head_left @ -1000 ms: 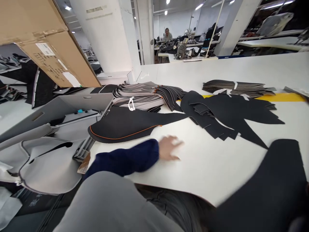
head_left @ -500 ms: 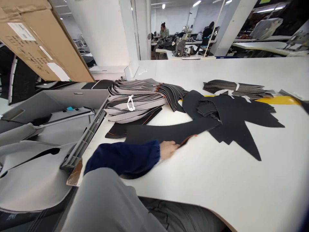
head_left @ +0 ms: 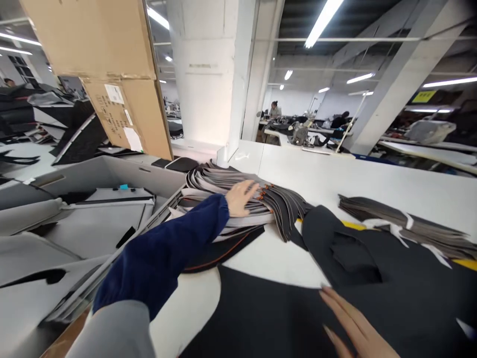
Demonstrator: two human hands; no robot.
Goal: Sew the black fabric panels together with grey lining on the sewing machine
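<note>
Past the far edge of the white surface [head_left: 268,258] stands a thick white pillar [head_left: 206,94], with a narrower pipe-like column [head_left: 260,74] at its right. Farther right, another pale pillar [head_left: 395,84] appears slanted. Between them the room runs back to a pale wall [head_left: 337,104] under a dark ceiling [head_left: 292,25], lit by a long tube lamp [head_left: 323,22] and smaller ones behind. A worktable [head_left: 278,135] with a machine [head_left: 300,133] stands beyond that edge; another table [head_left: 447,155] lies past the far right corner.
</note>
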